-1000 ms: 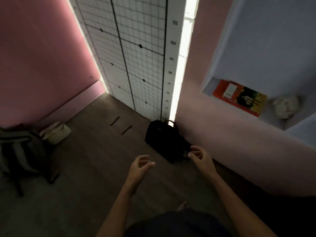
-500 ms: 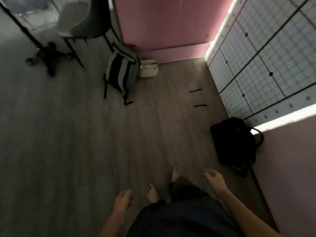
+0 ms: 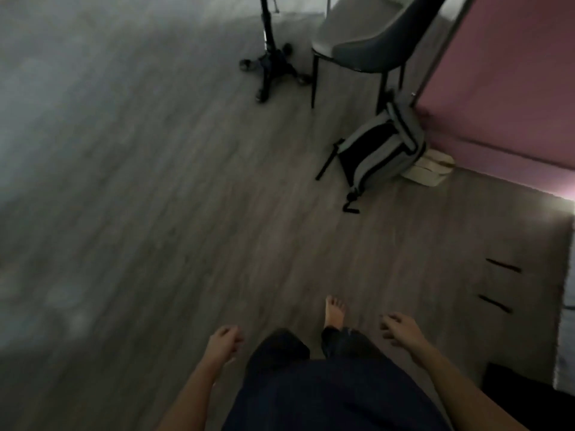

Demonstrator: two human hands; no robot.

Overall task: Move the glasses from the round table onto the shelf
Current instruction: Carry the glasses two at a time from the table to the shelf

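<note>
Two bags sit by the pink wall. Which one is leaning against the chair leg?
The grey-and-black striped backpack, propped tilted by the grey chair's black leg. The low cream bag lies flat behind it, against the wall.

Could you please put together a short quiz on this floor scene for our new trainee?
1. True or false: the left hand holds glasses.
2. What does the striped backpack lean beside? A) the chair B) a sofa C) a ladder
3. Fill in: one bare ____ is stepping forward on the wood floor.

Key: 1. False; both it and the right hand are empty. 2. A. 3. foot.
</note>
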